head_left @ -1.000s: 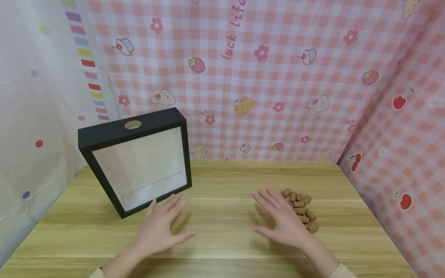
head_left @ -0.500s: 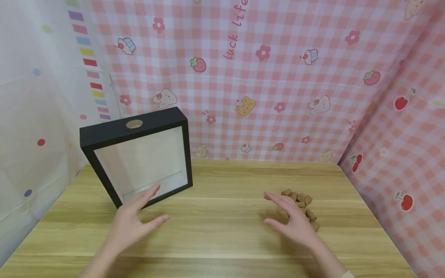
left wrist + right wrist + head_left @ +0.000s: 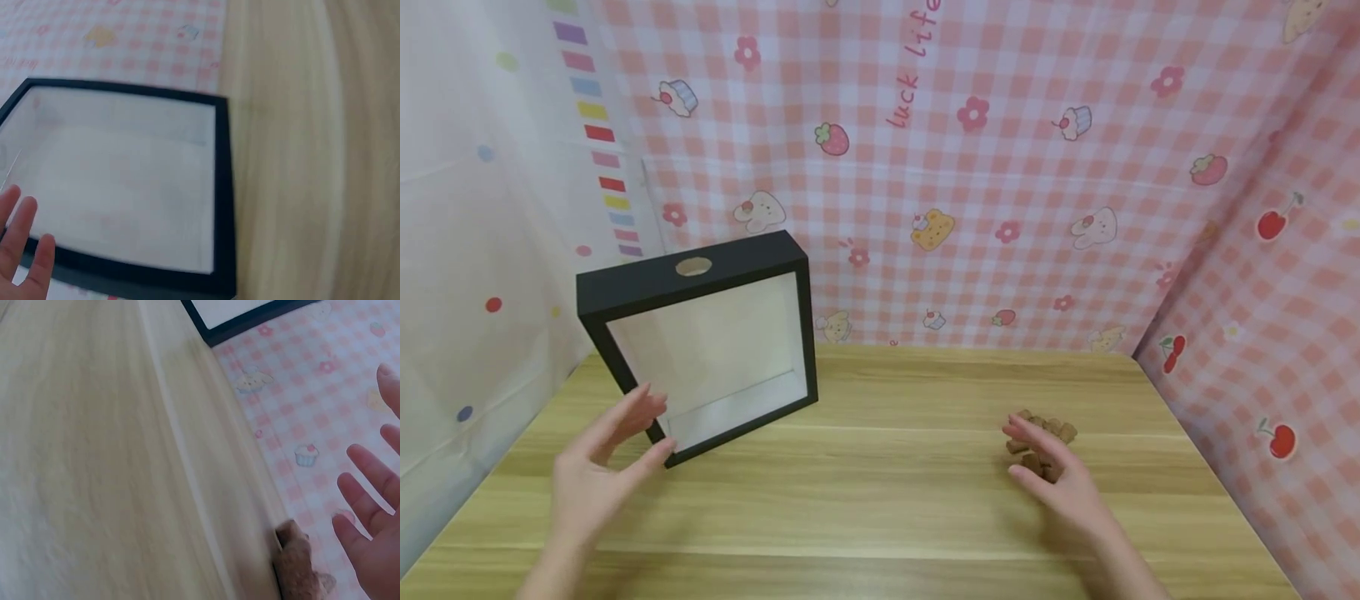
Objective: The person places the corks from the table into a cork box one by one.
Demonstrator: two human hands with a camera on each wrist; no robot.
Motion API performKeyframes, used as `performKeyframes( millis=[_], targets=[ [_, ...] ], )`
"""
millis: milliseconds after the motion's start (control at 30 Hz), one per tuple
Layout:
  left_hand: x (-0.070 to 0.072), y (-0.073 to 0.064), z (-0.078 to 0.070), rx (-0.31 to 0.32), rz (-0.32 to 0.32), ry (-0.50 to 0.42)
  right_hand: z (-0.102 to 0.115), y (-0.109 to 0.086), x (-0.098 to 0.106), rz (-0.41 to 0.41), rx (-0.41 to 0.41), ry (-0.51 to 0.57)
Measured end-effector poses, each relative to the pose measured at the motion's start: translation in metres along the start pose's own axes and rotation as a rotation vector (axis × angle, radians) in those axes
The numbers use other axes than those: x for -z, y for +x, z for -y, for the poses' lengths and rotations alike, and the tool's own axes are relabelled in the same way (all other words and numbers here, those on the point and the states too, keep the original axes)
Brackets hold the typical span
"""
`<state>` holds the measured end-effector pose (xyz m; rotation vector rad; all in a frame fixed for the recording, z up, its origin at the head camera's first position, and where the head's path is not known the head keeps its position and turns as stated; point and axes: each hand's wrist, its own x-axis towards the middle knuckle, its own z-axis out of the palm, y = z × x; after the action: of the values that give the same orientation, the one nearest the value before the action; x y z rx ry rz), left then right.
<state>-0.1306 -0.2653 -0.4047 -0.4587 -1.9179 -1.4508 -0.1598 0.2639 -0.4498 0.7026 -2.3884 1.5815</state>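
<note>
A black shadow-box frame (image 3: 745,253) stands upright at the table's left, with a pale inside and a round hole (image 3: 693,267) in its top edge. My left hand (image 3: 597,471) is at its lower left corner, fingers spread and thumb apart, overlapping the frame in the head view. The left wrist view shows fingers (image 3: 42,262) before the frame's pane (image 3: 125,181). To the right lies a small heap of brown wine corks (image 3: 1057,427). My right hand (image 3: 1063,482) hovers at the heap with thumb and fingers apart, covering part of it; neither hand holds anything.
The wood-grain table (image 3: 895,492) carries both the frame and the corks. Behind it hangs a pink checked cloth (image 3: 887,183) with cartoon prints, and more cloth (image 3: 1247,308) closes off the right side. A white dotted cloth (image 3: 490,225) hangs at the left.
The left hand has moved left, from in front of the frame to its lower left corner. The right hand has moved right over the corks. Frame and corks stay put.
</note>
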Motion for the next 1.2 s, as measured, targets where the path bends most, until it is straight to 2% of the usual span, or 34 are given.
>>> performKeyframes(
  millis=[67, 133, 167, 267, 367, 467, 567, 700, 800, 1033, 1200],
  targets=[
    [0.007, 0.004, 0.001, -0.027, -0.039, -0.173, 0.000, -0.001, 0.005, 0.002, 0.012, 0.038],
    [0.014, 0.010, 0.002, -0.081, -0.058, -0.353, -0.001, -0.002, 0.009, 0.002, 0.028, 0.055],
    [0.017, 0.013, 0.000, -0.092, -0.069, -0.408, -0.001, -0.002, 0.011, 0.000, 0.039, 0.055],
    [0.024, 0.023, -0.005, -0.139, -0.093, -0.487, -0.002, -0.001, 0.017, 0.002, 0.058, 0.072],
    [0.030, 0.036, -0.011, -0.161, -0.116, -0.496, 0.002, 0.000, 0.022, -0.007, 0.016, 0.070],
    [0.035, 0.049, -0.016, -0.172, -0.127, -0.469, 0.004, 0.002, 0.026, -0.031, -0.031, 0.045],
    [0.041, 0.061, -0.020, -0.146, -0.109, -0.412, 0.005, 0.004, 0.030, -0.057, -0.057, 0.002],
    [0.047, 0.075, -0.027, 0.005, -0.077, -0.228, 0.002, 0.006, 0.037, -0.074, -0.053, -0.022],
    [0.050, 0.086, -0.028, 0.112, -0.042, -0.136, -0.001, 0.006, 0.042, -0.087, -0.036, -0.025],
    [0.056, 0.103, -0.017, 0.242, 0.052, -0.085, -0.008, 0.000, 0.053, -0.104, -0.051, -0.050],
    [0.059, 0.113, -0.010, 0.258, 0.154, 0.029, -0.011, -0.003, 0.060, -0.112, -0.077, -0.068]
  ],
)
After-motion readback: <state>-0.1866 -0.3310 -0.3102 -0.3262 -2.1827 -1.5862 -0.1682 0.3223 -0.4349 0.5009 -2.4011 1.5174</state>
